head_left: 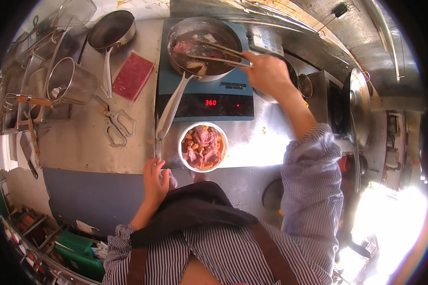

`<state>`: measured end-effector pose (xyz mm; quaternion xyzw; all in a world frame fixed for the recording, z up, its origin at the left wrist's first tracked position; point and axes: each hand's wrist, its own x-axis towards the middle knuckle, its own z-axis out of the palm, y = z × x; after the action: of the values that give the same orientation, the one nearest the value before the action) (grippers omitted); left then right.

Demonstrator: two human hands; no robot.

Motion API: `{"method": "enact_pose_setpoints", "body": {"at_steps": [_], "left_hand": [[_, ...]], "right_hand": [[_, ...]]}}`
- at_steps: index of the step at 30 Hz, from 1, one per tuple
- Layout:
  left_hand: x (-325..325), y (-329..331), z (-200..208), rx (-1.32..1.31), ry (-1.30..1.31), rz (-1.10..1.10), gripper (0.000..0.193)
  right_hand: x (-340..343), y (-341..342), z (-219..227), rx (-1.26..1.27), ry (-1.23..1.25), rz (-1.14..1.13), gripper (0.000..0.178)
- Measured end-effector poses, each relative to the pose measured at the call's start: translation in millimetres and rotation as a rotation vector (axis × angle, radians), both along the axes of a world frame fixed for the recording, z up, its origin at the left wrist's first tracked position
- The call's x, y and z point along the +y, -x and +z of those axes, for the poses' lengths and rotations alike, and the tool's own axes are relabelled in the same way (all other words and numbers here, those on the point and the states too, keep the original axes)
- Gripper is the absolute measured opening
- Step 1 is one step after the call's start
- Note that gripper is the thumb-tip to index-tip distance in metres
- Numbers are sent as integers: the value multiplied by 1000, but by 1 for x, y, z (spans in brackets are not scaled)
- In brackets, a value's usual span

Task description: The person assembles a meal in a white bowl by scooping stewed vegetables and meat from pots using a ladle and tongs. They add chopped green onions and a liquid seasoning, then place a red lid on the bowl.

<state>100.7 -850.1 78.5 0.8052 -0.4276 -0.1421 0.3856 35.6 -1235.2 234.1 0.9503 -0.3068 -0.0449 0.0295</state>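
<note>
My right hand [268, 73] is closed around a pair of chopsticks [218, 46], which reach over a pan [173, 107] of dark liquid. Beside the upper chopstick tip lies a pink slice of meat [180, 46]; a paler piece of meat [198, 68] sits near the pan's front wall. The pan stands on a blue and black induction cooker [190, 111] with a lit red display. At the counter's front edge rests my left hand [155, 183], empty, its fingers loosely apart. Close by is a white tub [180, 149] filled with thin pink meat slices and orange-brown chunks.
Left of the cooker lie a flat pack of red meat [133, 76], scissors [121, 126] and a dark frying pan [111, 31]. A mesh strainer [73, 80] is farther left. A scale [266, 45] and a round dark pan [292, 71] stand behind my right hand.
</note>
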Motion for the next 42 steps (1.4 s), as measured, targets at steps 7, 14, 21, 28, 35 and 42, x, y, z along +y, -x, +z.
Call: {"method": "enact_pose_setpoints", "body": {"at_steps": [7, 14, 21, 28, 35, 42], "left_hand": [[5, 2, 4, -7, -12, 81, 27], [-4, 5, 5, 28, 7, 81, 29], [-11, 3, 2, 21, 21, 53, 29], [-8, 2, -5, 32, 1, 80, 29], [-15, 2, 0, 55, -4, 76, 28], [-20, 3, 4, 93, -19, 79, 28]], "right_hand": [[-12, -24, -8, -70, -150, -66, 29], [-71, 16, -3, -369, -996, -334, 24], [-85, 33, -31, -245, -1161, -364, 27], [-65, 23, -5, -148, -514, -138, 29], [-57, -11, -16, -91, -218, -134, 33], [-51, -13, -12, -126, -178, -88, 32]]}}
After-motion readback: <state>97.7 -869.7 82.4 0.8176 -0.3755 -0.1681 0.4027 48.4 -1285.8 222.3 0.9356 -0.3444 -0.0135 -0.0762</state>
